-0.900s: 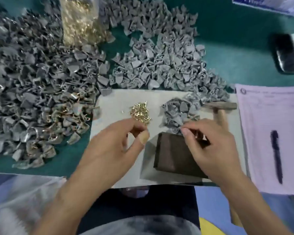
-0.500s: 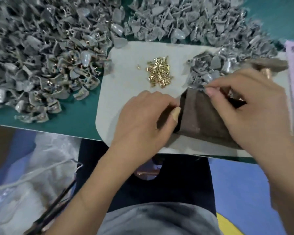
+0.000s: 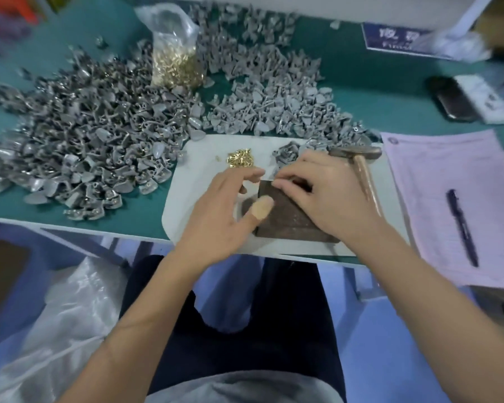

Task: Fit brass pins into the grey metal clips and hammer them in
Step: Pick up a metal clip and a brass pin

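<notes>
My right hand point(image 3: 326, 196) rests on the dark metal block point(image 3: 285, 219), its fingers curled at the block's far edge, pinching a grey clip that they mostly hide. My left hand point(image 3: 224, 210) hovers just left of the block with loose, spread fingers and a bandaged thumb, holding nothing that I can see. A small heap of brass pins point(image 3: 240, 159) lies on the white mat point(image 3: 192, 181) just beyond my left fingers. A few grey clips point(image 3: 287, 152) sit beyond the block. The hammer point(image 3: 361, 162) lies to the right of my right hand.
Big heaps of grey clips cover the green table at the left point(image 3: 85, 146) and back point(image 3: 274, 91). A plastic bag of brass pins point(image 3: 175, 62) stands between them. A paper sheet point(image 3: 448, 175) with a pen point(image 3: 461, 228) lies at the right, with a phone point(image 3: 451, 100) behind it.
My left hand went from the pin heap to the block, then drew back and loosened its fingers. My right hand stayed on the block. The camera has tilted.
</notes>
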